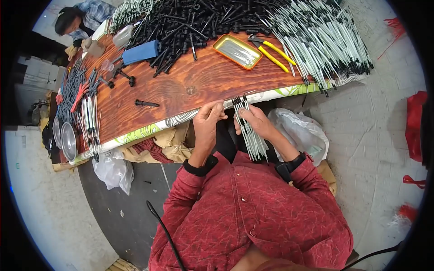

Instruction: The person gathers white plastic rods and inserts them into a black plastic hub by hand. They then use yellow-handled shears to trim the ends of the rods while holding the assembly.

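Dark wood worktop (190, 86) stretches ahead of me, heaped with black parts and pale rods. At its near edge my right hand (255, 122) is closed around a bundle of white rods (251, 133) with black tips, held upright over my lap. My left hand (207, 122) pinches the bundle's top end.

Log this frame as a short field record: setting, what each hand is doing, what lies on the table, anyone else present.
setting: wooden table, seen from above
right hand: grips a bundle of white rods with black tips
left hand: fingers at the bundle's black-tipped end
near hands: lone black part
farther back: orange tray, yellow-handled pliers, blue block, heap of black parts, heap of white rods
left end: metal bowl
others: a person at the far corner
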A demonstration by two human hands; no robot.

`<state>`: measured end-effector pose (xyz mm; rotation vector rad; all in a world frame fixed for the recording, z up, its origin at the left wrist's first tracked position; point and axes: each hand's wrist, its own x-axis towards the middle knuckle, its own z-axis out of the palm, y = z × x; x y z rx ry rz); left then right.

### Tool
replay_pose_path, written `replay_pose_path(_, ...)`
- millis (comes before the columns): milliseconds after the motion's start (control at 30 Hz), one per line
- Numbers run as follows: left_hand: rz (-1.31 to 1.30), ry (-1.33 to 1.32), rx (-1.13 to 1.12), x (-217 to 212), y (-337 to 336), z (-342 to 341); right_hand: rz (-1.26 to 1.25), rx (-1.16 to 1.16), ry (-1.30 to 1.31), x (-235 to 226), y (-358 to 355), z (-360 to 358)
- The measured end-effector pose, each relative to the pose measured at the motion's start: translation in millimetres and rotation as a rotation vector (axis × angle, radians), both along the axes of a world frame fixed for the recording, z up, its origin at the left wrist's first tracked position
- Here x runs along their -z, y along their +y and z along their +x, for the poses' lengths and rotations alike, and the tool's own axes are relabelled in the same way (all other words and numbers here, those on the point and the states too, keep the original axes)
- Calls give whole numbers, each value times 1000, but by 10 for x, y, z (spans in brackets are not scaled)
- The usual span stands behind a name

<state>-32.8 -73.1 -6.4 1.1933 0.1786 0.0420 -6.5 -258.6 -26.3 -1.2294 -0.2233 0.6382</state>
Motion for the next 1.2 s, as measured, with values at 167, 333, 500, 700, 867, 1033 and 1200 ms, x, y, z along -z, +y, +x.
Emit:
replay_pose_path(167, 82, -37, -7, 15, -55, 5, -21, -10, 26, -4, -25, -4)
replay_pose_path(333, 38, -31, -41, -21, -88, 22, 1, -61, 34, -58, -27, 25)
replay_pose_path(500, -18, -11, -28, -18, -83, 24, 13, -77, 67, -89, -18, 4)
replay_pose_path(700, -127, 2, -6, -64, -83, -10, 21, -55, 61, -78, -33, 12)
replay_pose_path(867, 41, -40, 110, -148, -217, -83, 13, -58, 59, -132, -61, 9)
replay_pose_path(1033, 98, 86, 413, -173, -177, 23, 62, -150, -130, -95, 8, 16)
replay_pose_path(1200, 174, 132, 490, -272, -213, 31, 51, -262, -77, -96, -58, 9)
